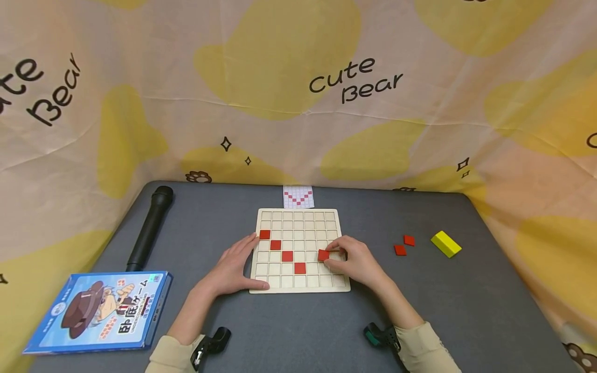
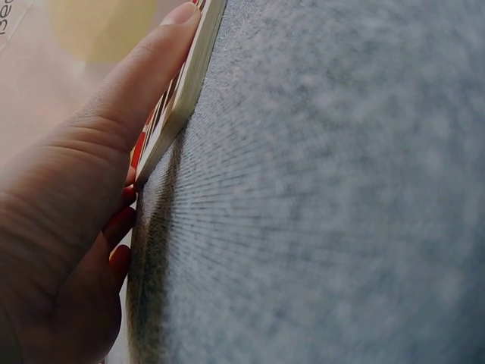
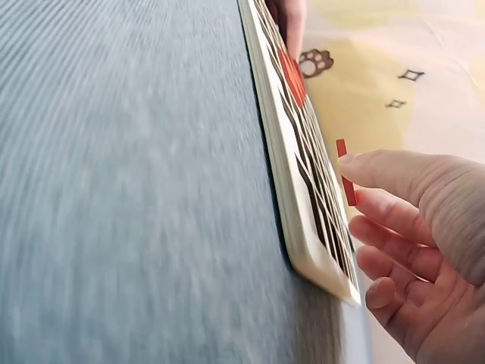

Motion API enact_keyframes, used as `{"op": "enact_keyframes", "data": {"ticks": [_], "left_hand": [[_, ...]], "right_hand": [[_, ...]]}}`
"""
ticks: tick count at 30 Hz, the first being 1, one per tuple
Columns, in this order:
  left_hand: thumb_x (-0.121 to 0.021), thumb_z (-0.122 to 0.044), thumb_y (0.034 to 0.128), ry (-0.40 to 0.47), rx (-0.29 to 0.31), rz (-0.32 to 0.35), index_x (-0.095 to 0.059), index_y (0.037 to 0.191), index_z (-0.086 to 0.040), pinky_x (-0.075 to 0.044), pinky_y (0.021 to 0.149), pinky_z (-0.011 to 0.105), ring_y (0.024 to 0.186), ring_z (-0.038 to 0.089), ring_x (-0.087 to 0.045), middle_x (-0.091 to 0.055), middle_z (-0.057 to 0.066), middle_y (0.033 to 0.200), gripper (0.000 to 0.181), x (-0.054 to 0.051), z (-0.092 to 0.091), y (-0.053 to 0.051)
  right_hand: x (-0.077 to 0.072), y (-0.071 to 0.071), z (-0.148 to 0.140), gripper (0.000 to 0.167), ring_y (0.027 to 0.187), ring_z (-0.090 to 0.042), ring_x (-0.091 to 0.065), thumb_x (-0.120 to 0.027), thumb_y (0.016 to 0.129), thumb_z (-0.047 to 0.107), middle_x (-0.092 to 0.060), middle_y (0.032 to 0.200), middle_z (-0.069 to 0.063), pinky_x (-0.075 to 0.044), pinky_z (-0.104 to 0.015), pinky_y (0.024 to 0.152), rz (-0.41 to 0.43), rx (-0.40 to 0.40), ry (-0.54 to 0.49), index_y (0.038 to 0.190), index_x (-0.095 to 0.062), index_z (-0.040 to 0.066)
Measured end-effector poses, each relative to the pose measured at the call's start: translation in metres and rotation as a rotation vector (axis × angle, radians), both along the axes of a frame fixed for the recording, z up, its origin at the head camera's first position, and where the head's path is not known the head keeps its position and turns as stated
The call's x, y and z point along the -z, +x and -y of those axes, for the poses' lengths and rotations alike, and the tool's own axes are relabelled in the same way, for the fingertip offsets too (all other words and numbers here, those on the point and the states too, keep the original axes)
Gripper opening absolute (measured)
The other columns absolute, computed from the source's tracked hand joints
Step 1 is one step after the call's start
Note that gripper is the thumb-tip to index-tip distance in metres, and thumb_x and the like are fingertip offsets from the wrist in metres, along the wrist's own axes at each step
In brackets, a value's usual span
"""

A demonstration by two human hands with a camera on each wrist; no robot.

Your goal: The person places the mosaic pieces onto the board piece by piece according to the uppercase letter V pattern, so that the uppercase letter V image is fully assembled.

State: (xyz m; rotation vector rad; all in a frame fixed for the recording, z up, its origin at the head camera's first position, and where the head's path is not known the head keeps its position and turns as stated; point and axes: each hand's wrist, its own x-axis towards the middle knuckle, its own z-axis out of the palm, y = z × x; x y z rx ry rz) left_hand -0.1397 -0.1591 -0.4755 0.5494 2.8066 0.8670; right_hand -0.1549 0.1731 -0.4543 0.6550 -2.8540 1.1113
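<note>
"Placing a red tile (image 1: 323, 255), it seems: the right hand (image 1: 356, 262) pinches it just above the board (image 1: 303, 290)."
"And the left hand (image 1: 230, 268)?"
"Lying loose, touching the board's left edge."
"What next?"
"Maybe setting the tile down flat, to match the card (image 1: 298, 199)."
"Where is this?"
"On a grey table (image 1: 466, 311), with a pink-and-yellow cloth (image 1: 396, 31) behind."

The tile (image 1: 323, 255) you hold is red, your board (image 1: 298, 234) cream with a square grid. On the right you have a yellow block (image 1: 446, 244); on the left, a black microphone (image 1: 150, 228); on the far side, pinkish cloth (image 1: 298, 135) blotched yellow.
</note>
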Motion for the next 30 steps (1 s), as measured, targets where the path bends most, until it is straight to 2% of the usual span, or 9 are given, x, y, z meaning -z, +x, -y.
{"op": "enact_keyframes", "data": {"ticks": [10, 15, 25, 30], "left_hand": [[-0.082, -0.061, 0.0662, -0.003, 0.010, -0.007, -0.027, 0.153, -0.005, -0.023, 0.108, 0.062, 0.144, 0.035, -0.022, -0.023, 0.012, 0.160, 0.117, 0.002, 0.001, 0.000], [-0.082, -0.061, 0.0667, 0.001, 0.009, -0.017, -0.028, 0.153, -0.004, -0.023, 0.107, 0.063, 0.144, 0.036, -0.022, -0.024, 0.013, 0.159, 0.116, 0.002, 0.002, 0.000], [-0.082, -0.060, 0.0663, -0.002, 0.010, -0.017, -0.028, 0.153, -0.004, -0.023, 0.107, 0.063, 0.144, 0.036, -0.023, -0.024, 0.013, 0.159, 0.116, 0.001, 0.002, 0.000], [-0.082, -0.060, 0.0663, 0.002, 0.012, -0.020, -0.029, 0.153, -0.004, -0.024, 0.107, 0.063, 0.144, 0.036, -0.023, -0.024, 0.013, 0.159, 0.116, 0.001, 0.001, 0.000]], "right_hand": [[0.008, -0.008, 0.020, 0.022, 0.080, -0.014, -0.050, -0.081, 0.079, 0.020, -0.063, 0.091, 0.002, -0.043, -0.031, 0.073, -0.017, -0.044, 0.050, 0.098, -0.071, 0.015], [0.011, -0.010, 0.023, 0.023, 0.078, -0.012, -0.049, -0.080, 0.079, 0.019, -0.062, 0.090, 0.003, -0.042, -0.030, 0.072, -0.045, -0.051, 0.049, 0.100, -0.072, 0.015], [0.012, -0.009, 0.024, 0.025, 0.080, -0.013, -0.049, -0.080, 0.079, 0.019, -0.062, 0.091, 0.003, -0.041, -0.031, 0.072, -0.044, -0.047, 0.026, 0.102, -0.072, 0.014], [0.013, -0.007, 0.021, 0.024, 0.086, -0.014, -0.053, -0.080, 0.080, 0.020, -0.064, 0.098, 0.004, -0.043, -0.032, 0.078, -0.041, -0.054, 0.002, 0.102, -0.072, 0.014]]}}
